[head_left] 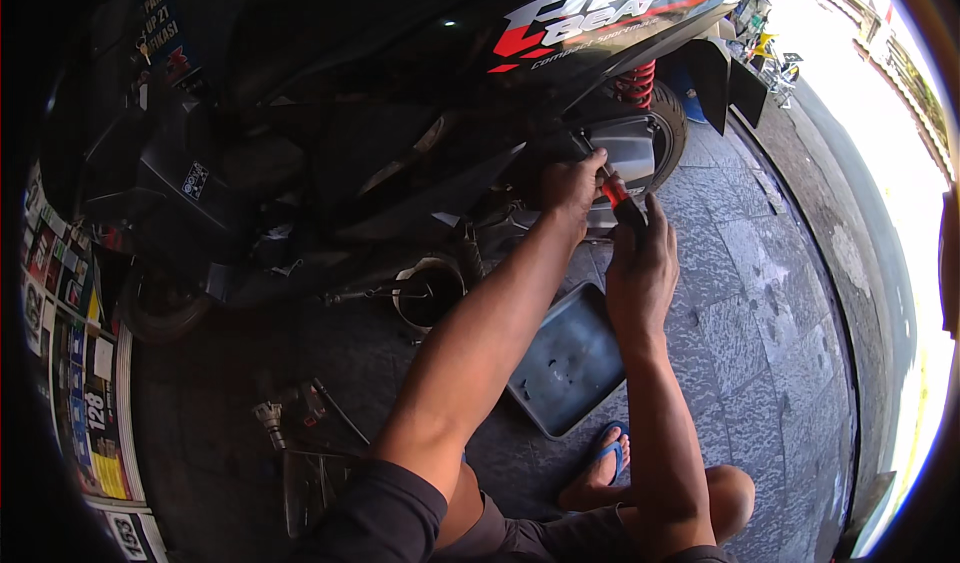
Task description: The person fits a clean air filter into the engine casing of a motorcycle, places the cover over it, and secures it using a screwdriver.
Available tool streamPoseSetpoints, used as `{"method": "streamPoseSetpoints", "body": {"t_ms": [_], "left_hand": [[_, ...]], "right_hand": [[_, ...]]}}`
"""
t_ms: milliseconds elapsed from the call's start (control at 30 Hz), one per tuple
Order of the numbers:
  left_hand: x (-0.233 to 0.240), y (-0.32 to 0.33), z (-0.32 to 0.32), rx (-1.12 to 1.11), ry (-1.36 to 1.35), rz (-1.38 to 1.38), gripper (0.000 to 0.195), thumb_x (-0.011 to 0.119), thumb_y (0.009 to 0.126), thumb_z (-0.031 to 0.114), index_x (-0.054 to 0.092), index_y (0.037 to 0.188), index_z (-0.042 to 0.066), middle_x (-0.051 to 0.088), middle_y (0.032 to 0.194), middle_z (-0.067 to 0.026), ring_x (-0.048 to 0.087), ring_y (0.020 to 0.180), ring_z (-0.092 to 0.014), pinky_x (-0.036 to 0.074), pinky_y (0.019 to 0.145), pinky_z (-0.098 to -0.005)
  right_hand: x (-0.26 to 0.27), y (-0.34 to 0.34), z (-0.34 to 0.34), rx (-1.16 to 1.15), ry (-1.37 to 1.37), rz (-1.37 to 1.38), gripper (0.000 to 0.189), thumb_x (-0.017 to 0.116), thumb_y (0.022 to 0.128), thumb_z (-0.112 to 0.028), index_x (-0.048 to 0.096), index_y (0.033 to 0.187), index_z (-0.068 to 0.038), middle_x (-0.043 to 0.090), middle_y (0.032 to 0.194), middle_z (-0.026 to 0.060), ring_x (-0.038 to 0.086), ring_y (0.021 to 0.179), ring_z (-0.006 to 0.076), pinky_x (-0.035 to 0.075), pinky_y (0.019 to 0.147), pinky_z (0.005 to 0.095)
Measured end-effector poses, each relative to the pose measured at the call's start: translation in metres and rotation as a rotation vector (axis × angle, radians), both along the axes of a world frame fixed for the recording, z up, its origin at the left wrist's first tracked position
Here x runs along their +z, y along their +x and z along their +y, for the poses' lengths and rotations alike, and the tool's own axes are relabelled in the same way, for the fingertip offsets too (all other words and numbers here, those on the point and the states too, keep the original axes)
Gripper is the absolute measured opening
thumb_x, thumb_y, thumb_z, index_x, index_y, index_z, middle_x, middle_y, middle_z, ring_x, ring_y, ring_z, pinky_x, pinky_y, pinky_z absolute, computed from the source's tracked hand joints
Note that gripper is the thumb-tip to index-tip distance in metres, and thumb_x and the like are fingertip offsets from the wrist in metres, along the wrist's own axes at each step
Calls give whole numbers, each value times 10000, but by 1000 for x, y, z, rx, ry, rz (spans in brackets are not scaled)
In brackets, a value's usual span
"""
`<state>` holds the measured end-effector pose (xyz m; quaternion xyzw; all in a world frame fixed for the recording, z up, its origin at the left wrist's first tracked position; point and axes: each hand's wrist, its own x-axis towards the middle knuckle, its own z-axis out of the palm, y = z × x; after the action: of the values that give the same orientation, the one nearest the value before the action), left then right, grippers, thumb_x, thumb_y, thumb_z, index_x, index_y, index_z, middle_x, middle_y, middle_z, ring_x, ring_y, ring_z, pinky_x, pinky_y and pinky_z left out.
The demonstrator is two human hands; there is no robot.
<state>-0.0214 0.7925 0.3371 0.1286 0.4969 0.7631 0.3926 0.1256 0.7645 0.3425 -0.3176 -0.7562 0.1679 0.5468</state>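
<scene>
A dark motor scooter point(360, 113) stands across the upper part of the head view. In my right hand point(645, 263) is the red and black handle of a screwdriver point(616, 190). Its shaft points up and left at the grey engine-side cover point(628, 147) by the rear wheel. My left hand point(576, 188) is at the same cover, its thumb and fingers around the shaft. The screwdriver's tip is small and dark, so its exact contact cannot be told. A red shock spring point(636, 84) sits above the cover.
A dark shallow tray point(551, 432) with several small parts lies on the tiled floor below my hands. A round container point(401, 304) stands under the scooter. An impact tool point(270, 418) and a rod point(341, 411) lie lower left. Boxes line a left shelf point(135, 413).
</scene>
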Motion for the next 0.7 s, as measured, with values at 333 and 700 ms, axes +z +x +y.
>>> {"method": "streamPoseSetpoints", "body": {"t_ms": [333, 700], "left_hand": [[3, -2, -6, 16, -32, 47, 221, 673, 925, 338, 668, 843, 134, 740, 793, -30, 662, 634, -69, 315, 491, -223], [9, 5, -10, 18, 13, 58, 249, 648, 950, 323, 668, 822, 109, 733, 782, -36, 659, 625, -68, 317, 468, -200]], "right_hand": [[18, -3, -15, 197, -556, 73, 468, 458, 1064, -277, 467, 1360, 86, 721, 927, 192, 692, 781, 238, 549, 737, 364], [20, -1, 7, 487, -1306, 515, 429, 383, 1074, -366, 575, 1261, -32, 660, 832, 117, 502, 499, 105, 362, 402, 231]]}}
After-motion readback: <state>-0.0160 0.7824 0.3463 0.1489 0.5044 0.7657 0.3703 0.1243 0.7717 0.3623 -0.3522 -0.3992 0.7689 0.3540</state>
